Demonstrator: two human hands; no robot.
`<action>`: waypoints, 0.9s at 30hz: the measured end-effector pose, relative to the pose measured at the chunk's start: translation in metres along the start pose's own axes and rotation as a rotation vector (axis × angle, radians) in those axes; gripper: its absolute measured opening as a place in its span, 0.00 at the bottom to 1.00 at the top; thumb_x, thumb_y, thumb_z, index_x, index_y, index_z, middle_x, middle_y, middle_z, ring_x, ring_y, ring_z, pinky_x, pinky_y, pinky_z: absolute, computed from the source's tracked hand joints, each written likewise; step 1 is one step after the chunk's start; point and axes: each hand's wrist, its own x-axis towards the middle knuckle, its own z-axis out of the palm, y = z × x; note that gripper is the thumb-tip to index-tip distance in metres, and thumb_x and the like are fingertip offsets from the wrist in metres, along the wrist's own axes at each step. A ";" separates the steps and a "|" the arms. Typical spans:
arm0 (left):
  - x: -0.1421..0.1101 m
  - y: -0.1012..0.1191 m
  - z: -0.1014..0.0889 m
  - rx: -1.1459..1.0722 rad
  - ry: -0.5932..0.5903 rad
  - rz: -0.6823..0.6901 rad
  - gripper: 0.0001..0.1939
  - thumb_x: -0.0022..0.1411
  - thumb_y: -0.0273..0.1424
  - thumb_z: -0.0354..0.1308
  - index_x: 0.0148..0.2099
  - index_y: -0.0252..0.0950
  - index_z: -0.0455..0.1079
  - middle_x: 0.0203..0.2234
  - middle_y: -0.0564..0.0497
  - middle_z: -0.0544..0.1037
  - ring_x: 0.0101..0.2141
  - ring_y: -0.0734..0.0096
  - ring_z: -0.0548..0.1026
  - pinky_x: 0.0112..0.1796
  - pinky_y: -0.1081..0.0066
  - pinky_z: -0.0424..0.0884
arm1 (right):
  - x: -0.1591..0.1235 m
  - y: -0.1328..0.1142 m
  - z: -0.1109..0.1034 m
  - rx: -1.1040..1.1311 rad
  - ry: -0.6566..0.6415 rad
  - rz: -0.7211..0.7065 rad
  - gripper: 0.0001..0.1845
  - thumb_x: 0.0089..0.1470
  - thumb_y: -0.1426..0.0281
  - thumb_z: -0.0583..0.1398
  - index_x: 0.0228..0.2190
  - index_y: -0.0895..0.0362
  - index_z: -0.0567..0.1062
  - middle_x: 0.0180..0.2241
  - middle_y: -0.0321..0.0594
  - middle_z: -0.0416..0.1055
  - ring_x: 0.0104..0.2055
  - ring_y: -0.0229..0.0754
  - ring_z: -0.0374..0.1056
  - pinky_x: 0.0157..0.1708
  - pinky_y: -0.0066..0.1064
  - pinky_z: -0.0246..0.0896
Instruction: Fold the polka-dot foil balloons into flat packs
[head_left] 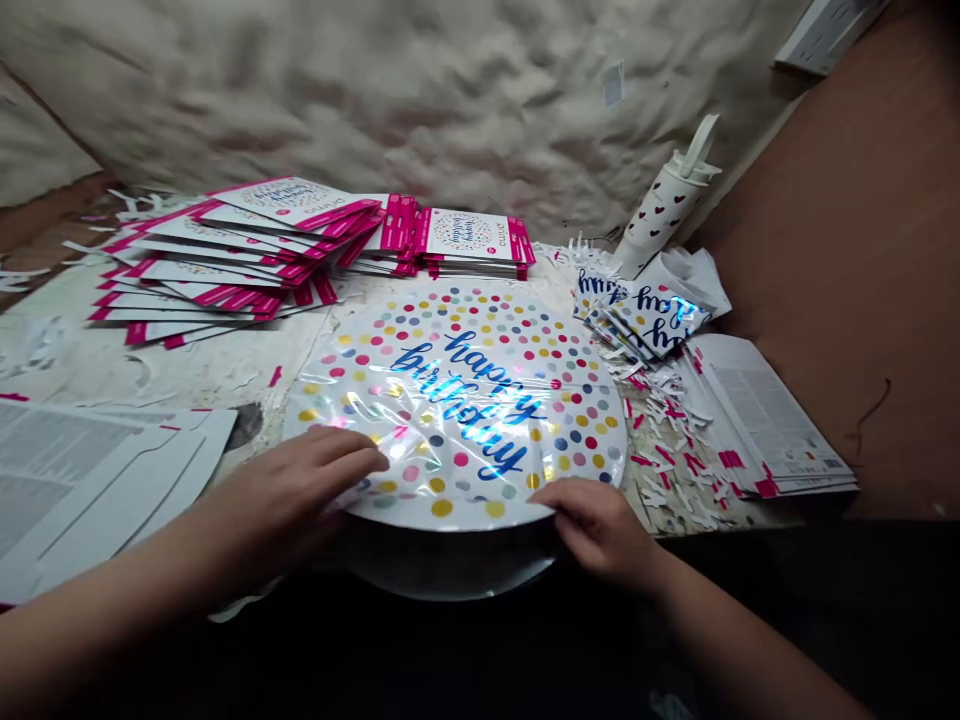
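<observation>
A flat, round foil balloon [480, 330] with coloured dots and blue "happy birthday" lettering lies in front of me, its near rim at the table's front edge. My left hand [311, 480] is closed on the balloon's near left rim, fingers on top and the thumb mostly hidden. At the near right rim, my right hand [596, 520] pinches the foil between thumb and fingers. Below the rim, a second curved sheet [450, 575] hangs past the table edge in shadow. Light glints off creases in the foil.
Printed packs [247, 250] are piled at the back left, beside a smaller stack [476, 240]. At right are folded foil balloons [652, 310], a white bottle with hearts [664, 205], paper scraps [667, 450] and cards [772, 420]. More flat cards [112, 480] lie left.
</observation>
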 end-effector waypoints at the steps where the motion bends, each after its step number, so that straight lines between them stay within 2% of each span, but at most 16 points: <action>1: -0.008 -0.012 0.004 0.035 0.018 0.044 0.21 0.53 0.29 0.50 0.49 0.47 0.69 0.49 0.52 0.73 0.49 0.59 0.69 0.51 0.63 0.62 | -0.006 0.003 0.004 -0.050 0.002 -0.055 0.21 0.46 0.80 0.52 0.42 0.55 0.72 0.41 0.42 0.74 0.45 0.43 0.70 0.46 0.36 0.66; 3: -0.021 -0.031 0.018 0.084 0.003 0.125 0.25 0.56 0.29 0.48 0.56 0.47 0.64 0.55 0.52 0.67 0.54 0.58 0.64 0.55 0.61 0.57 | -0.017 0.012 0.011 -0.217 0.007 -0.098 0.31 0.42 0.82 0.51 0.50 0.60 0.67 0.51 0.48 0.67 0.56 0.48 0.61 0.53 0.43 0.60; 5: -0.032 -0.041 0.034 0.098 0.032 0.077 0.26 0.58 0.28 0.46 0.58 0.48 0.61 0.57 0.52 0.64 0.55 0.59 0.64 0.54 0.63 0.59 | -0.025 0.022 0.013 -0.396 0.029 -0.043 0.37 0.41 0.84 0.49 0.56 0.63 0.61 0.57 0.50 0.59 0.60 0.49 0.53 0.55 0.46 0.57; 8: -0.050 -0.046 0.049 0.108 0.107 -0.068 0.26 0.59 0.27 0.44 0.60 0.49 0.58 0.58 0.52 0.62 0.53 0.57 0.66 0.52 0.60 0.62 | -0.032 0.036 0.003 -0.538 0.049 0.063 0.34 0.45 0.86 0.46 0.54 0.59 0.64 0.55 0.47 0.62 0.57 0.45 0.58 0.53 0.41 0.61; 11: -0.070 -0.051 0.047 0.090 0.054 -0.111 0.29 0.56 0.26 0.46 0.59 0.53 0.59 0.55 0.54 0.67 0.50 0.56 0.70 0.49 0.59 0.65 | -0.033 0.044 -0.013 -0.511 0.039 0.108 0.30 0.47 0.85 0.48 0.50 0.58 0.70 0.52 0.45 0.66 0.54 0.45 0.63 0.52 0.40 0.63; 14: -0.080 -0.051 0.027 0.036 0.030 -0.102 0.30 0.52 0.27 0.50 0.56 0.60 0.60 0.50 0.60 0.72 0.43 0.60 0.75 0.44 0.64 0.69 | -0.031 0.048 -0.030 -0.368 0.028 0.190 0.28 0.46 0.83 0.49 0.47 0.55 0.72 0.49 0.41 0.70 0.51 0.44 0.66 0.52 0.41 0.63; 16: -0.076 -0.046 0.009 -0.026 0.132 -0.095 0.26 0.54 0.29 0.50 0.53 0.61 0.64 0.46 0.61 0.74 0.41 0.63 0.75 0.44 0.67 0.69 | -0.027 0.051 -0.041 -0.241 0.022 0.295 0.26 0.47 0.80 0.50 0.45 0.52 0.74 0.46 0.38 0.72 0.48 0.43 0.69 0.51 0.41 0.64; 18: -0.062 -0.042 -0.007 -0.121 0.230 -0.077 0.19 0.59 0.31 0.48 0.49 0.56 0.69 0.44 0.59 0.75 0.44 0.64 0.73 0.47 0.67 0.67 | -0.023 0.055 -0.049 -0.116 0.011 0.349 0.22 0.49 0.77 0.52 0.42 0.50 0.76 0.44 0.37 0.74 0.46 0.43 0.70 0.48 0.40 0.66; 19: -0.053 -0.041 -0.011 -0.164 0.235 -0.064 0.17 0.60 0.31 0.48 0.48 0.53 0.70 0.46 0.56 0.75 0.47 0.64 0.71 0.48 0.66 0.65 | -0.021 0.057 -0.051 -0.078 0.014 0.345 0.19 0.49 0.75 0.53 0.40 0.49 0.76 0.43 0.38 0.74 0.45 0.43 0.71 0.47 0.40 0.67; 22: -0.029 -0.051 -0.010 -0.174 0.091 -0.055 0.23 0.58 0.34 0.52 0.57 0.45 0.63 0.55 0.50 0.66 0.57 0.57 0.60 0.54 0.60 0.57 | -0.020 0.065 -0.053 -0.100 0.030 0.281 0.19 0.47 0.73 0.56 0.41 0.48 0.76 0.46 0.40 0.72 0.48 0.46 0.68 0.49 0.43 0.64; 24: -0.023 -0.064 -0.001 -0.141 -0.027 -0.027 0.26 0.57 0.35 0.53 0.59 0.45 0.60 0.58 0.49 0.62 0.60 0.55 0.54 0.57 0.54 0.49 | -0.024 0.069 -0.053 -0.150 0.031 0.261 0.20 0.47 0.73 0.57 0.42 0.47 0.76 0.48 0.41 0.70 0.51 0.47 0.65 0.52 0.46 0.61; 26: -0.022 -0.076 0.008 -0.171 -0.082 0.013 0.21 0.57 0.34 0.51 0.54 0.47 0.66 0.55 0.50 0.66 0.59 0.55 0.55 0.58 0.52 0.44 | -0.027 0.073 -0.055 -0.137 0.015 0.265 0.17 0.49 0.72 0.56 0.40 0.47 0.77 0.49 0.41 0.69 0.52 0.48 0.64 0.53 0.49 0.58; 27: -0.022 -0.080 0.010 -0.220 -0.062 0.010 0.18 0.57 0.35 0.51 0.51 0.47 0.69 0.53 0.51 0.69 0.58 0.55 0.58 0.58 0.53 0.45 | -0.028 0.075 -0.058 -0.101 0.008 0.284 0.15 0.50 0.71 0.56 0.39 0.47 0.77 0.48 0.41 0.70 0.52 0.49 0.64 0.52 0.48 0.58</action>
